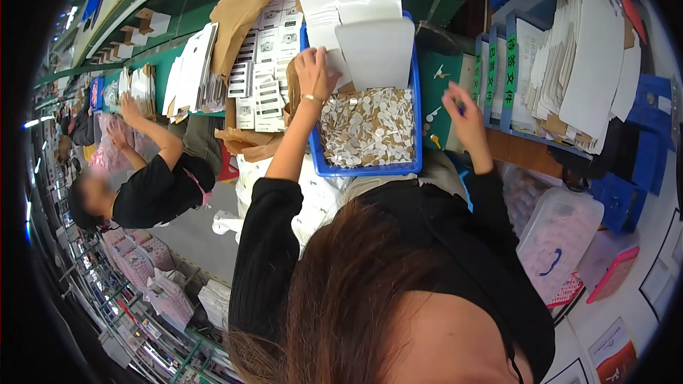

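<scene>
My left hand (315,77) reaches over the left side of a blue tray (367,170). Its fingers are bent down on the white cards (324,23), at the edge of one card. Behind, a taller pile of white cards (375,50) leans in the tray's far part. Many small white and brown pieces (368,131), some round, fill the near part. To the right of the tray, my right hand (464,110) hangs over the green table with its fingers partly curled. A small dark blue thing shows among them, too small to name.
An open carton (245,117) of printed white boxes stands left of the tray, beside upright white sheets (191,71). Blue file holders (509,75) with papers are at right. A co-worker (153,185) handles cards at far left. A lidded clear bin (558,231) sits lower right.
</scene>
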Action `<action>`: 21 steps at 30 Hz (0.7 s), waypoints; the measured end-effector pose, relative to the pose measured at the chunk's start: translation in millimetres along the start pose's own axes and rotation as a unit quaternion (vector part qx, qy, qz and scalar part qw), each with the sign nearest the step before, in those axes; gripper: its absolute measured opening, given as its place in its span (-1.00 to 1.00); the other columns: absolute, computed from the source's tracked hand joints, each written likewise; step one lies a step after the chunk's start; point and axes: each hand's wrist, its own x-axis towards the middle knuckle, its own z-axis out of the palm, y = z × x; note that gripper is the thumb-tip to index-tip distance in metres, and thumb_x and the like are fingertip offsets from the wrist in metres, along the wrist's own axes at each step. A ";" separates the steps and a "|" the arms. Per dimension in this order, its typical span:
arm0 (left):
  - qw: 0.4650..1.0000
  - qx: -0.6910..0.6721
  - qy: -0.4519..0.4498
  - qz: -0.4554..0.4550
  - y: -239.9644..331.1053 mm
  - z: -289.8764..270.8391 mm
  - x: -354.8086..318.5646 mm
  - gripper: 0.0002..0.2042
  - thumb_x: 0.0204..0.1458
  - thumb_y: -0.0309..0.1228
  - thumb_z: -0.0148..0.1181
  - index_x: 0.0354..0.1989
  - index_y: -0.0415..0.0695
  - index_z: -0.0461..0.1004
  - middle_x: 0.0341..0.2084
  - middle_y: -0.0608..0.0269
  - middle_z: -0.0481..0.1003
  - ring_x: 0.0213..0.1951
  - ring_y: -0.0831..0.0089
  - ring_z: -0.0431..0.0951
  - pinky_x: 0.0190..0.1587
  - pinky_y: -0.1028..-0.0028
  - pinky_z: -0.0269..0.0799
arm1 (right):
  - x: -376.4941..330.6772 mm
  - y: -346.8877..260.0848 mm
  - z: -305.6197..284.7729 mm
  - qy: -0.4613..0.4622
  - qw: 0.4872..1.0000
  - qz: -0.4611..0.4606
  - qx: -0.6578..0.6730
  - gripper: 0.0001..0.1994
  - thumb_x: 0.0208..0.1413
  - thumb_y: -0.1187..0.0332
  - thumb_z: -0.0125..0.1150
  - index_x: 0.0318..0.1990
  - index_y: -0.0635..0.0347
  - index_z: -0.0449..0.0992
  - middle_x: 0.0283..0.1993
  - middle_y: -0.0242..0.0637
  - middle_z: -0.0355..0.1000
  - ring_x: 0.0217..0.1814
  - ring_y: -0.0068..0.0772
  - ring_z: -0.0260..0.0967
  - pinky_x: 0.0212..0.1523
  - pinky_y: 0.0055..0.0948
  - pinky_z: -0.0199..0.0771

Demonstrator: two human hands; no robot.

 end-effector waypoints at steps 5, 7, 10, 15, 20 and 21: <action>0.989 -0.098 0.081 0.074 8.7 -26.0 -40.3 -0.46 -0.27 -0.23 0.27 -0.10 -0.15 0.23 -0.20 0.09 0.28 -0.23 0.22 0.27 -0.06 0.34 0.14 | 47.3 -17.3 32.1 -0.051 0.996 -0.068 0.001 -0.45 -0.04 0.28 0.17 0.11 0.18 0.11 -0.06 -0.22 0.34 -0.39 -0.43 0.34 -0.38 -0.53 0.30; 0.921 -0.355 0.145 -0.071 9.7 -25.0 -41.4 -0.51 -0.14 -0.09 0.09 -0.11 -0.17 0.24 -0.28 0.13 0.31 -0.29 0.30 0.29 -0.09 0.40 0.15 | 53.9 -6.6 44.6 -0.116 0.990 -0.075 -0.025 -0.50 -0.04 0.33 0.16 0.06 0.19 0.13 -0.14 -0.22 0.36 -0.43 -0.44 0.33 -0.42 -0.52 0.29; 0.760 -0.580 0.206 -0.210 5.7 -16.6 -40.5 -0.48 -0.01 0.04 -0.10 -0.11 -0.20 0.26 -0.36 0.18 0.35 -0.36 0.38 0.31 -0.12 0.46 0.15 | 56.0 2.6 59.5 -0.185 0.978 -0.083 -0.056 -0.54 -0.03 0.37 0.14 0.02 0.21 0.15 -0.22 -0.21 0.39 -0.48 -0.44 0.31 -0.47 -0.52 0.27; 0.779 -0.560 0.091 -0.265 -8.3 8.9 -46.6 -0.33 0.05 0.18 -0.51 -0.13 -0.23 0.28 -0.48 0.21 0.40 -0.40 0.49 0.34 -0.17 0.58 0.15 | 50.1 -1.6 77.1 -0.066 0.991 -0.114 0.033 -0.67 -0.01 0.45 0.08 -0.07 0.24 0.20 -0.41 -0.24 0.37 -0.59 -0.46 0.21 -0.53 -0.54 0.24; 0.779 -0.593 0.096 -0.179 -1.2 -20.4 -31.3 -0.33 0.07 0.15 -0.56 -0.09 -0.23 0.26 -0.45 0.16 0.43 -0.29 0.43 0.38 -0.15 0.60 0.16 | 59.3 0.3 82.9 0.107 0.976 -0.187 0.033 -0.78 0.03 0.48 0.02 -0.16 0.24 0.21 -0.49 -0.32 0.31 -0.64 -0.50 0.16 -0.56 -0.57 0.22; 0.786 -0.585 0.129 -0.151 10.5 -46.5 -24.2 -0.35 0.08 0.13 -0.54 -0.06 -0.23 0.23 -0.39 0.13 0.43 -0.26 0.39 0.38 -0.11 0.58 0.18 | 59.1 -14.2 71.0 0.101 0.977 -0.182 0.052 -0.83 0.06 0.47 0.01 -0.20 0.25 0.21 -0.51 -0.35 0.29 -0.66 -0.53 0.13 -0.59 -0.60 0.19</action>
